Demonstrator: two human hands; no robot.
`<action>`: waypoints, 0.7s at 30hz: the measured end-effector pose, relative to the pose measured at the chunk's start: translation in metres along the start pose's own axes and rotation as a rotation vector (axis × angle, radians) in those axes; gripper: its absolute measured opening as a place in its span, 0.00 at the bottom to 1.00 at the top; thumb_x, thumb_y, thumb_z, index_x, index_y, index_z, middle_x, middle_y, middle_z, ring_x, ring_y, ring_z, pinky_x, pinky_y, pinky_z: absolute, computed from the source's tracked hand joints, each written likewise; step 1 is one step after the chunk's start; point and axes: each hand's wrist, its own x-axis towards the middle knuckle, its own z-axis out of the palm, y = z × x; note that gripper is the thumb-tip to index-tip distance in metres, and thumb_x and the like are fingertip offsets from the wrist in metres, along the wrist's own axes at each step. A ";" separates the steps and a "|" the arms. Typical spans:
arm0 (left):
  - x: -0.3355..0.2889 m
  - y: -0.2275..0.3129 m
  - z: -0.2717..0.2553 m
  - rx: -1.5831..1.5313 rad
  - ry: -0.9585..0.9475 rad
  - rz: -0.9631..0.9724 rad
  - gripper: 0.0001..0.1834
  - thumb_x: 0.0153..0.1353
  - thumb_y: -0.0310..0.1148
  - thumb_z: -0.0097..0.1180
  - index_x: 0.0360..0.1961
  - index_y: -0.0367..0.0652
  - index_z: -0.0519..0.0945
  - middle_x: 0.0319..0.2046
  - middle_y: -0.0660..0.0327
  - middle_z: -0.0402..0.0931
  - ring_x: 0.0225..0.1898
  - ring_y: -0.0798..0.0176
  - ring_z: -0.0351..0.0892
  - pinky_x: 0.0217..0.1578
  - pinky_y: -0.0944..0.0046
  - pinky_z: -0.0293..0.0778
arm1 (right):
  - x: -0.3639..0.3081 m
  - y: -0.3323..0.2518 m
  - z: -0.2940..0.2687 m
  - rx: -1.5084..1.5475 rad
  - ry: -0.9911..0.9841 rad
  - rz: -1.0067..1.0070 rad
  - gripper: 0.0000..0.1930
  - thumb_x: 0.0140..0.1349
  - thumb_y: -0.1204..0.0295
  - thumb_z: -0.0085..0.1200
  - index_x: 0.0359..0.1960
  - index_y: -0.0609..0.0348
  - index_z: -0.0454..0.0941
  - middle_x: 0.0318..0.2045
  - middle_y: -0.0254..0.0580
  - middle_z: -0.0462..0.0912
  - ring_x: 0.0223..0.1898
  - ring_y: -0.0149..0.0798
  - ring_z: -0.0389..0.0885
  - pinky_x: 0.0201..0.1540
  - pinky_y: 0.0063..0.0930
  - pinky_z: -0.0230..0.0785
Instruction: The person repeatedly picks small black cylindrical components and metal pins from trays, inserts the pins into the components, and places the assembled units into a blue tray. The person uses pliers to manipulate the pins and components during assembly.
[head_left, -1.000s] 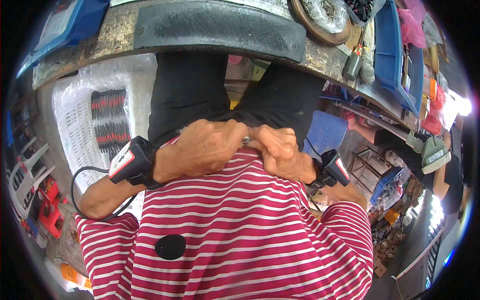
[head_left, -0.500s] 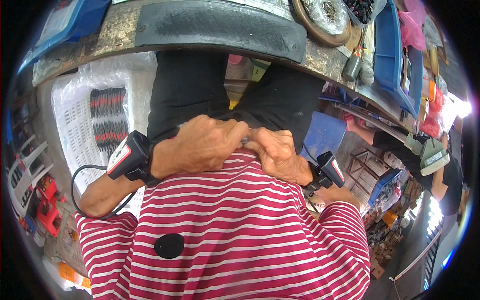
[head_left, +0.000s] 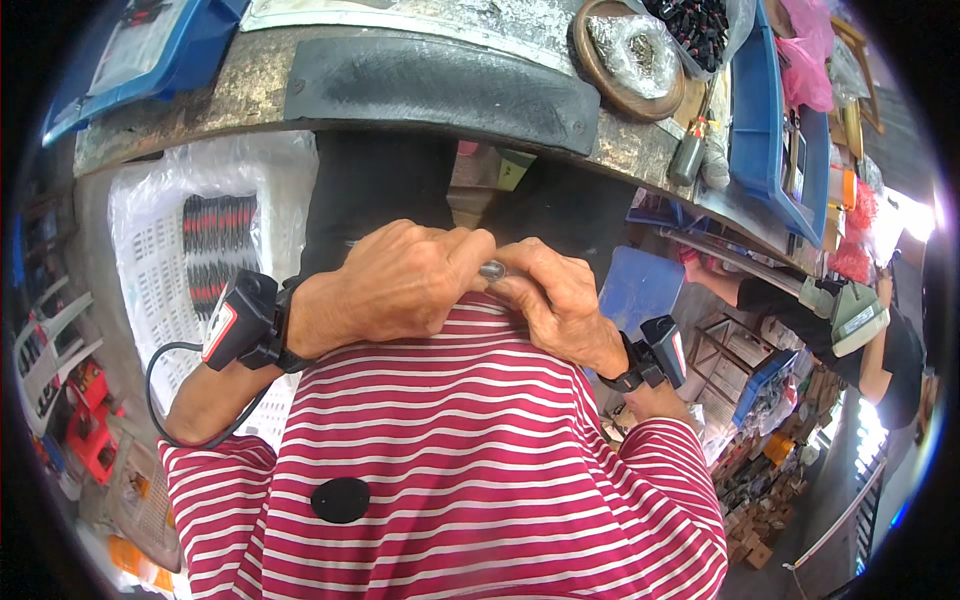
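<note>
In front of my striped shirt, both hands meet at a small shiny metal piece with a rounded end [head_left: 492,270]. My left hand [head_left: 405,278] is closed, its thumb and fingertips tucked against one side of the piece. From the other side my right hand [head_left: 560,298] pinches it between thumb and bent forefinger. Most of the piece is hidden by the fingers, so its kind cannot be told. A black device is strapped round each wrist, the left one [head_left: 240,318] trailing a cable.
Ahead runs a worn workbench with a dark curved pad [head_left: 440,92] on its near edge. A round wooden tray [head_left: 582,45], a screwdriver [head_left: 690,155] and a blue bin [head_left: 755,140] lie to its right. A plastic-lined white crate [head_left: 150,262] holds rows of black-and-red parts. Another person [head_left: 905,350] is at right.
My hands have risen slightly, and the right one has rolled open a little, so more of the metal piece shows. The bench sits slightly lower in view.
</note>
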 end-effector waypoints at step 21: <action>0.021 0.010 0.001 0.124 0.119 0.026 0.11 0.52 0.30 0.56 0.27 0.40 0.66 0.19 0.58 0.70 0.20 0.58 0.76 0.18 0.61 0.69 | 0.010 0.001 -0.019 -0.207 0.099 -0.176 0.09 0.47 0.83 0.57 0.32 0.69 0.73 0.22 0.48 0.74 0.20 0.45 0.76 0.21 0.31 0.65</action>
